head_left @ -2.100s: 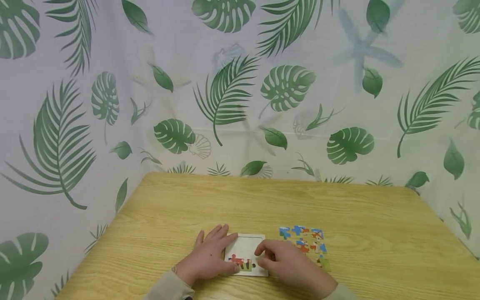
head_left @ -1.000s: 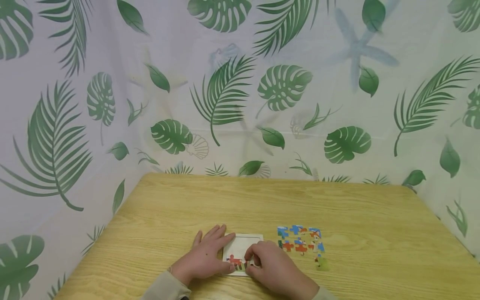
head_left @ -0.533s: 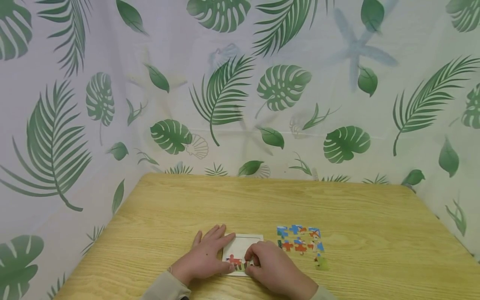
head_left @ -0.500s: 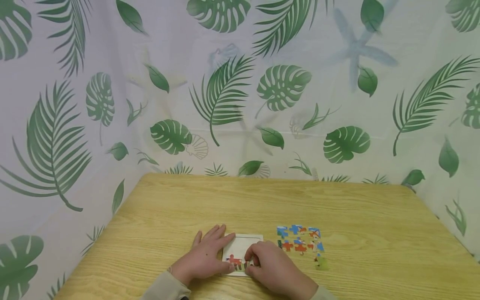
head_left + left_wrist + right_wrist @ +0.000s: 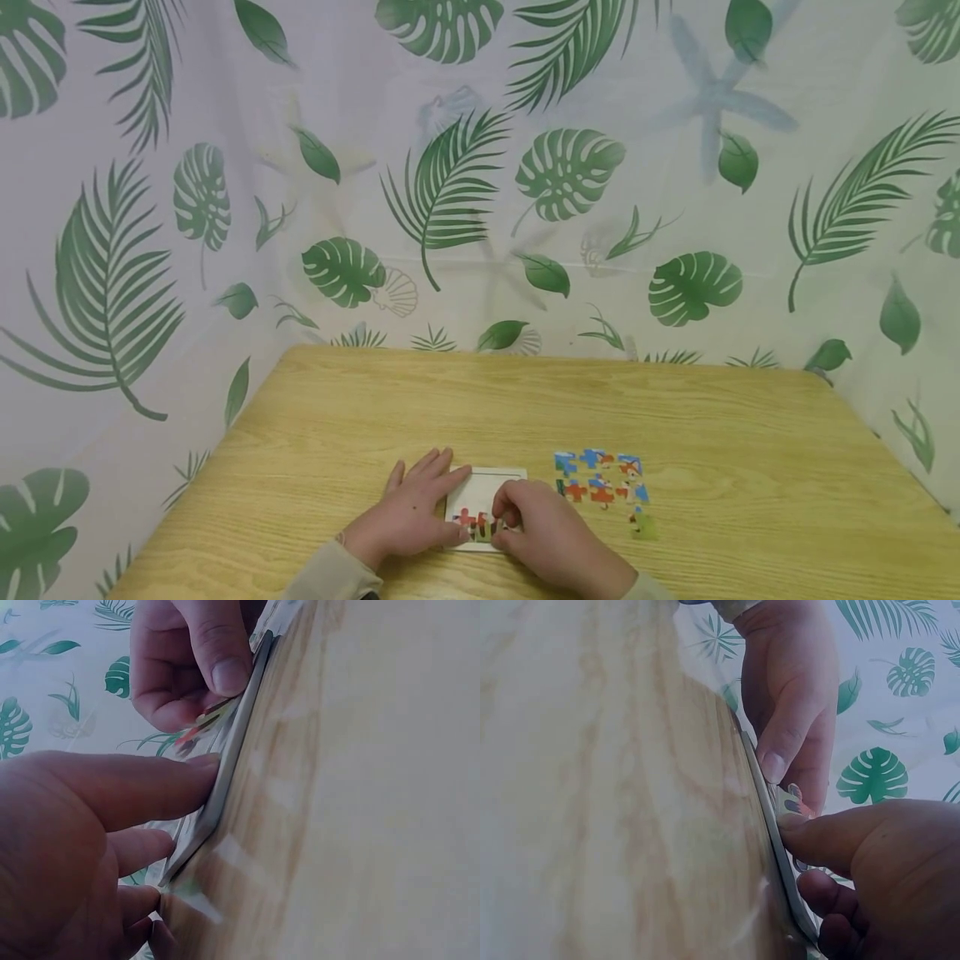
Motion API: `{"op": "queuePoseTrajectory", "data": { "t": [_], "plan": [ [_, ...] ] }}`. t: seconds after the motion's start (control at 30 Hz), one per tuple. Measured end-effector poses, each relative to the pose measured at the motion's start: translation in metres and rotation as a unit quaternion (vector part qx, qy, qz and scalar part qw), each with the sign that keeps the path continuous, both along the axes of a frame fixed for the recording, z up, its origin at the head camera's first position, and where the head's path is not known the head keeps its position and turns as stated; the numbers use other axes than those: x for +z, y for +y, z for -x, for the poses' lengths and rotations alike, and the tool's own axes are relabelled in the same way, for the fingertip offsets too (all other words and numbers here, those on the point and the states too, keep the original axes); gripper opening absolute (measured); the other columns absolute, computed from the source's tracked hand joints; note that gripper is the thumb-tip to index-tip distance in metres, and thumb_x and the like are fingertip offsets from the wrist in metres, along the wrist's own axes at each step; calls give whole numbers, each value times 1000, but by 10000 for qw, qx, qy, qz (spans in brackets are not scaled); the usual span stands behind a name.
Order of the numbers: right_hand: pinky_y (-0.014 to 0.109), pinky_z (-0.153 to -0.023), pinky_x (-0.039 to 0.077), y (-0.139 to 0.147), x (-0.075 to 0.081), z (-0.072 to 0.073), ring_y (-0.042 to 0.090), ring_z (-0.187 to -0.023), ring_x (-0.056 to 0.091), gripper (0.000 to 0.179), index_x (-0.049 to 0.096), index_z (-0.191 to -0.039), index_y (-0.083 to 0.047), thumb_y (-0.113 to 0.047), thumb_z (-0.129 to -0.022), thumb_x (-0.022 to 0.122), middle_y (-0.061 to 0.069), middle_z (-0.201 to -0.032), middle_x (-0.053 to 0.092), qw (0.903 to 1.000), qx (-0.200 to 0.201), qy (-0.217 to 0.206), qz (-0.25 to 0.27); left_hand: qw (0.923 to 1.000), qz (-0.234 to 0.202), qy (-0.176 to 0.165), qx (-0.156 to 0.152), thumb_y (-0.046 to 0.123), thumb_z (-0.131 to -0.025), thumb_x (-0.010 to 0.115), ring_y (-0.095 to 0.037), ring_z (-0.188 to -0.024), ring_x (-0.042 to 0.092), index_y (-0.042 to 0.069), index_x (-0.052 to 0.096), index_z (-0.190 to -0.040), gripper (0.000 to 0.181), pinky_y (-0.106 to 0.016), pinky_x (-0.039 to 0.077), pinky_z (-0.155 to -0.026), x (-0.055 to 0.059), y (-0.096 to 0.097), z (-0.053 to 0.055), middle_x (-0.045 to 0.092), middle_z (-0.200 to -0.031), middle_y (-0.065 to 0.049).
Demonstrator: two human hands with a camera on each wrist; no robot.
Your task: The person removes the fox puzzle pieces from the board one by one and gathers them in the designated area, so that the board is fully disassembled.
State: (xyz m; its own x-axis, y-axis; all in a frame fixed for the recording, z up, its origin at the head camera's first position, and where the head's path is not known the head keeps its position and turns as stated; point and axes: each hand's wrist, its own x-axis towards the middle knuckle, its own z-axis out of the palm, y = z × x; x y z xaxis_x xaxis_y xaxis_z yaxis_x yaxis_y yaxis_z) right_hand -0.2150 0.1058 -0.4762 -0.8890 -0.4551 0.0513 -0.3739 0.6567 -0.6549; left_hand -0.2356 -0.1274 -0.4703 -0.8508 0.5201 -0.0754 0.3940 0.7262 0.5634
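Observation:
A white puzzle tray [image 5: 489,472] lies on the table in the head view, with red and green jigsaw pieces [image 5: 465,518] along its near edge. My left hand [image 5: 411,518] rests spread over the tray's left side; its thumb presses near the lower left corner. With thumb and index finger, my right hand [image 5: 553,532] pinches a jigsaw puzzle piece [image 5: 201,727] over the near part of the tray. In the left wrist view that piece stands tilted up from the tray. The right fingers partly hide it in the head view.
Several loose jigsaw pieces [image 5: 602,493], blue, orange and green, lie to the right of the tray on the wooden table [image 5: 420,400]. A leaf-printed curtain [image 5: 465,300] hangs behind the table and along its sides.
My right hand has moved left over the tray since the earliest frame. In the last half second the pinched piece has shifted slightly, and more red shows beside it. The left hand holds its place.

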Motion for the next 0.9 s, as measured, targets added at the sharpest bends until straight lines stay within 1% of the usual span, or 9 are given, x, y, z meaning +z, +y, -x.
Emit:
{"op": "queuePoseTrajectory", "data": {
  "t": [0.17,0.4,0.57,0.73,0.9],
  "plan": [
    [27,-62,44,1,-2,1,7,-69,50,20,61,-88,-22,-16,-84,79,-10,-77,55,9999,4,9,139,10000,-12,-36,9,42,-84,77,-36,-153,14,16,45,-155,82,-70,-2,-114,-1,0,0,23,-165,-17],
    [27,-61,46,2,-2,-1,7,-66,53,12,64,-89,-21,-13,-90,72,-11,-75,59,9983,-5,-260,517,10000,-14,-51,-7,43,-84,77,-35,-153,14,16,45,-155,82,-70,-1,-114,-2,0,1,24,-165,-16],
    [27,-63,47,1,3,-3,8,-69,54,6,68,-89,-18,-13,-93,70,-10,-78,61,9963,-41,-432,741,9999,-67,-75,-16,43,-85,77,-35,-153,14,15,45,-155,82,-70,-2,-114,-1,-1,1,23,-165,-16],
    [28,-63,46,6,9,-4,10,-70,54,8,68,-88,-20,-13,-94,69,-10,-79,61,9957,-52,-531,754,9999,-108,-61,-27,44,-85,77,-35,-153,14,15,44,-155,82,-70,-2,-114,-2,-1,1,22,-165,-16],
    [29,-63,46,18,10,-2,12,-71,54,9,67,-89,-19,-13,-96,68,-8,-82,61,9955,-191,-637,674,10000,-88,-18,4,45,-84,77,-35,-153,14,15,45,-155,83,-69,-2,-114,-3,-1,1,23,-165,-16]
  ]
}}
